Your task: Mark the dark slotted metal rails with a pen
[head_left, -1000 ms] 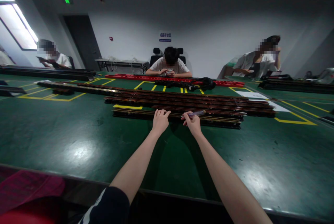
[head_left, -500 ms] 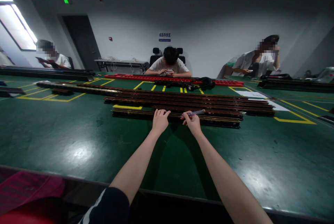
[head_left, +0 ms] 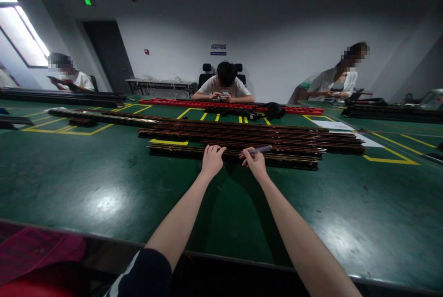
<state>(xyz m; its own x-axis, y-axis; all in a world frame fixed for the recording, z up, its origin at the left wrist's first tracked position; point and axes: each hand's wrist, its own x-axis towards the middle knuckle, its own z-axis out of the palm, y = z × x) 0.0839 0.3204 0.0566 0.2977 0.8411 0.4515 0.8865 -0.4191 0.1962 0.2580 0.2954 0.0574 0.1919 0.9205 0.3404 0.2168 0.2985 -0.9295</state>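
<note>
Palm down, my left hand (head_left: 212, 162) rests at the near bundle of long dark strips (head_left: 176, 150), its thumb and fingers apart and nothing visible in its grasp. To the right of it, my right hand (head_left: 255, 162) is closed around a slim pen-like tool (head_left: 263, 148) with a translucent body. The tool's thin tip points left, over the same strips; whether it touches them I cannot tell. Behind this bundle lies a wider row of dark strips with copper-coloured edges (head_left: 249, 127).
Yellow lines mark the green table (head_left: 138, 195). Farther back are a red slotted rail (head_left: 166, 101), a coiled black cable (head_left: 273, 110) and white paper sheets (head_left: 332, 124). Black bars (head_left: 62, 97) lie at the far left. Several people sit across the table.
My hands and the tool have stayed in place. The person at the far right has lowered a raised hand to the other one in front of the body.
</note>
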